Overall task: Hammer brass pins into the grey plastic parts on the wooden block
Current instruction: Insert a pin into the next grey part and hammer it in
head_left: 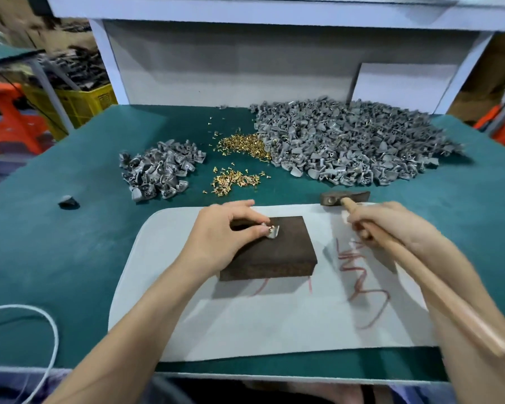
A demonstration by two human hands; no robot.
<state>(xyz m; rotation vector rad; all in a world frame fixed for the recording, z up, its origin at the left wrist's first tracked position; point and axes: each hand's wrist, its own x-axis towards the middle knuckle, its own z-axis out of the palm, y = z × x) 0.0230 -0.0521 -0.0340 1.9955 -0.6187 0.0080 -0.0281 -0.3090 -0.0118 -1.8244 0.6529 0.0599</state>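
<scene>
1. Left hand (228, 233): thumb and fingertips pinch one grey plastic part (272, 230) and steady it on the top face of the wooden block (274, 252). A brass glint at the part suggests a pin is set in place but not yet driven.
2. Right hand (391, 225): fingers are wrapped round the handle of the hammer (337, 198). The head sits just beyond this hand, off the block. Whether it rests on the white mat (245, 316) or is held above it cannot be told.
3. Brass pins: a nearer heap (233, 182) and a farther heap (245, 145), both loose and beyond the left hand.
4. Small pile of grey parts (158, 170): beyond and to the left of the left hand, with no brass visible. Judged to be stock still to do.
5. Large pile of grey parts (347, 141): beyond the right hand, with brass stubs glinting here and there. Judged to be finished pieces.
6. Progress, as a judgement: well advanced. The current piece awaits its blow and the small pile remains.
7. Stray grey part (68, 201): lies on the green table (70, 258), well to the left of the left hand.
</scene>
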